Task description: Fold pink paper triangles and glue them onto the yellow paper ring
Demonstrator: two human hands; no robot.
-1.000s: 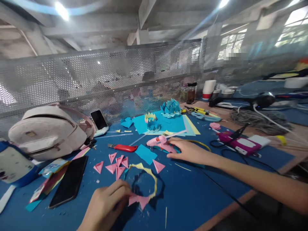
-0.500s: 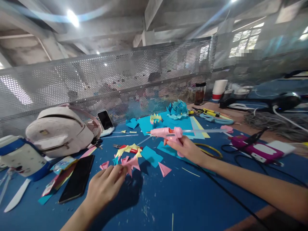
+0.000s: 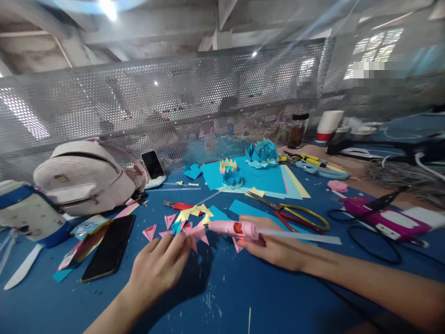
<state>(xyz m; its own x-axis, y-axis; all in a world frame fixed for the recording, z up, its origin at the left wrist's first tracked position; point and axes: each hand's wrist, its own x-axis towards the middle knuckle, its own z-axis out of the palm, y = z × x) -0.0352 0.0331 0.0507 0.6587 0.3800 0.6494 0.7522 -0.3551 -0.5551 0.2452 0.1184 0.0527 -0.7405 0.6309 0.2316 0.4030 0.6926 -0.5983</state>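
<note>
My right hand (image 3: pixel 274 246) is wrapped round a pink hot glue gun (image 3: pixel 229 228), with a clear glue stick (image 3: pixel 302 235) poking out of its back end. The gun's nozzle points left, close to the folded paper pieces. Pinched in my left hand (image 3: pixel 162 260) is a folded pink paper piece (image 3: pixel 200 233); my fingers hide part of it. A curved strip of yellow folded paper (image 3: pixel 193 212) and a loose pink triangle (image 3: pixel 149 232) lie just beyond my left hand. Red and yellow-handled scissors (image 3: pixel 295 217) rest past my right hand.
A black phone (image 3: pixel 109 248), a pale backpack (image 3: pixel 86 178) and a blue-and-white cup (image 3: pixel 33 218) stand or lie at left. Blue paper flowers (image 3: pixel 262 153) sit on blue sheets (image 3: pixel 212 178) at the back. A magenta device (image 3: pixel 389 218) with black cable is at right.
My right hand has brought the glue gun down and nearer to the pink paper, turning it. The scissors behind it now show. My left hand keeps its hold on the paper.
</note>
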